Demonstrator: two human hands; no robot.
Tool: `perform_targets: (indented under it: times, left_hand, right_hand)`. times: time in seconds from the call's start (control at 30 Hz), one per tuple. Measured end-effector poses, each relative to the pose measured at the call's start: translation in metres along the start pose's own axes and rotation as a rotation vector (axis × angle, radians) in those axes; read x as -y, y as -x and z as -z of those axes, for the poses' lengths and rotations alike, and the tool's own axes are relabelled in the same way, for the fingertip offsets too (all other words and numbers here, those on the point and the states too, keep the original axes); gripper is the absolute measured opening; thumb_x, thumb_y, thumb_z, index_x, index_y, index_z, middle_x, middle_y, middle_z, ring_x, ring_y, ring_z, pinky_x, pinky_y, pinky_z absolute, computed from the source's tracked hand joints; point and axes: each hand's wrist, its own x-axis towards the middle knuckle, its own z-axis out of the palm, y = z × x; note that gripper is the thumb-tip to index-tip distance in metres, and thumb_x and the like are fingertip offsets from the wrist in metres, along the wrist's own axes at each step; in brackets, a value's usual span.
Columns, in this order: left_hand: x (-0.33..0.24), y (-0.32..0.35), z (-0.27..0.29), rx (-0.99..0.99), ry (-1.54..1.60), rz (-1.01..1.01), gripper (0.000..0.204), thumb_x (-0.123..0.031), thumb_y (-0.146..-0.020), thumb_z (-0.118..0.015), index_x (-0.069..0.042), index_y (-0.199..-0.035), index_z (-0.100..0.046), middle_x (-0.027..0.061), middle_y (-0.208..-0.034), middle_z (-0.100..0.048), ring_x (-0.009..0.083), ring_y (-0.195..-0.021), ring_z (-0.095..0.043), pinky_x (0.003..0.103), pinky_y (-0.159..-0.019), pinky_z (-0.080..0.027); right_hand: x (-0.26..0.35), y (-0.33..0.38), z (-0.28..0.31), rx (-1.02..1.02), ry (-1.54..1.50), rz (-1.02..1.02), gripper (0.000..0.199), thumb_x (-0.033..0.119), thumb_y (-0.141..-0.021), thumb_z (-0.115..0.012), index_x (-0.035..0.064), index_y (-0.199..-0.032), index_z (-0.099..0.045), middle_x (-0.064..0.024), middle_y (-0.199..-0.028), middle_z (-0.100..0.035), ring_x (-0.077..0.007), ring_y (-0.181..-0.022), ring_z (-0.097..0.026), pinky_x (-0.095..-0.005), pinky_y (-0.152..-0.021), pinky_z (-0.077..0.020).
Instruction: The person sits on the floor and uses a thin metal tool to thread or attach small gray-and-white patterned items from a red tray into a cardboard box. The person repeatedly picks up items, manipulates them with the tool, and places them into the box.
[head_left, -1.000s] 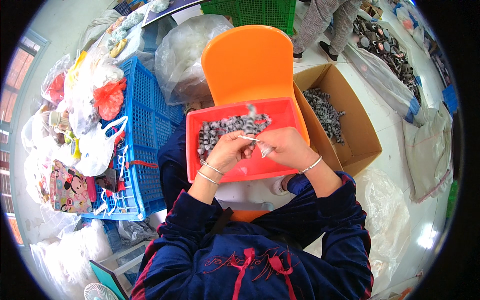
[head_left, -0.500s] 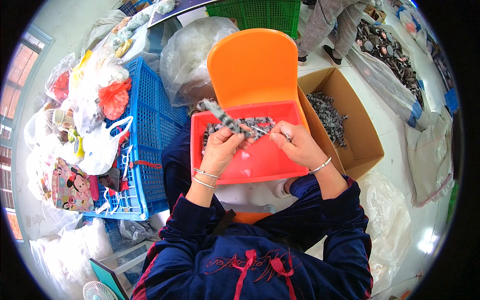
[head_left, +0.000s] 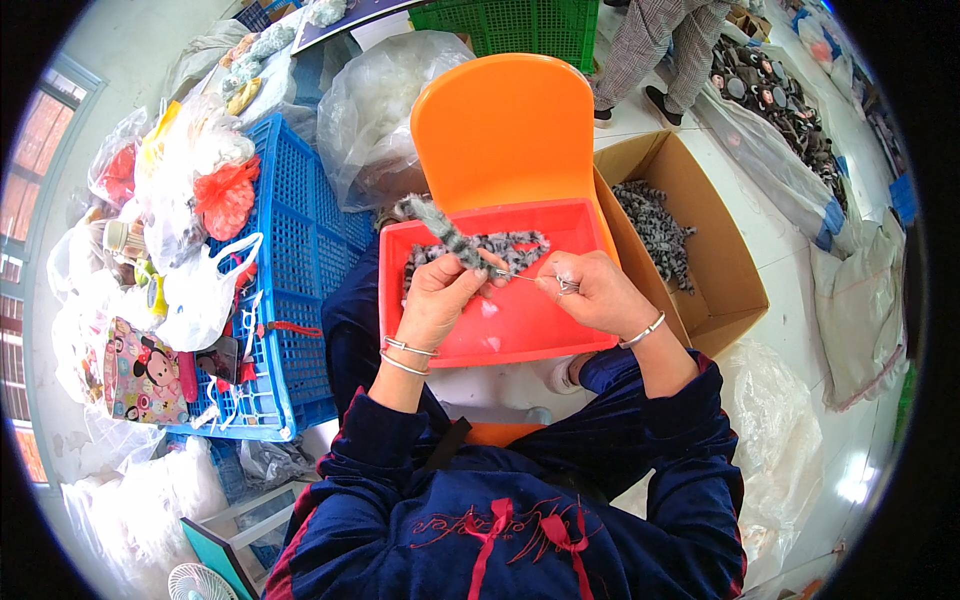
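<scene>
My left hand (head_left: 440,290) is closed on a grey, black-striped plush strip (head_left: 437,222), like a small tail, whose far end sticks up to the left. In my right hand (head_left: 598,290) is a slim metal tool (head_left: 567,287) with what look like looped handles, perhaps forceps. Its thin shaft points left, and the tip meets the strip's near end beside my left fingertips. Whether the tip is inside the fabric I cannot tell. Beneath both hands sits a red tray (head_left: 500,350), with more striped plush pieces (head_left: 515,243) along its far side.
The tray rests on an orange chair (head_left: 505,130). A cardboard box (head_left: 725,255) of similar plush pieces stands at the right. At the left are a blue crate (head_left: 300,300) and plastic bags (head_left: 200,290). A bag of white stuffing (head_left: 385,110) lies beyond; a person's legs (head_left: 660,60) show far right.
My right hand has shifted slightly, and the tool now lies lower, with its tip at the strip's near end. My left hand keeps its grip on the strip, almost still.
</scene>
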Motion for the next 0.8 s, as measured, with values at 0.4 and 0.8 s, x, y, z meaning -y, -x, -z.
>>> perform_targets:
  times: [0.4, 0.8]
  left_hand:
    - [0.010, 0.001, -0.005, -0.046, 0.134, -0.006, 0.017, -0.003, -0.093, -0.055, 0.002, -0.106, -0.065, 0.0088, -0.100, -0.069, 0.0139, -0.089, -0.066, 0.026, -0.078, -0.054]
    - [0.009, -0.003, 0.012, 0.040, 0.070, 0.110, 0.012, -0.006, -0.091, -0.062, 0.003, -0.096, -0.068, 0.0077, -0.092, -0.068, 0.0120, -0.076, -0.061, 0.027, -0.071, -0.052]
  right_hand:
    - [-0.005, -0.002, -0.022, -0.004, -0.406, -0.136, 0.016, 0.013, -0.094, -0.055, 0.0022, -0.083, -0.058, 0.0021, -0.063, -0.048, -0.0072, -0.060, -0.045, -0.0261, -0.054, -0.0377]
    - [-0.002, 0.000, -0.022, 0.094, -0.519, -0.196, 0.020, 0.019, -0.097, -0.053, 0.0043, -0.084, -0.058, 0.0038, -0.065, -0.047, -0.0047, -0.059, -0.043, -0.0211, -0.055, -0.0354]
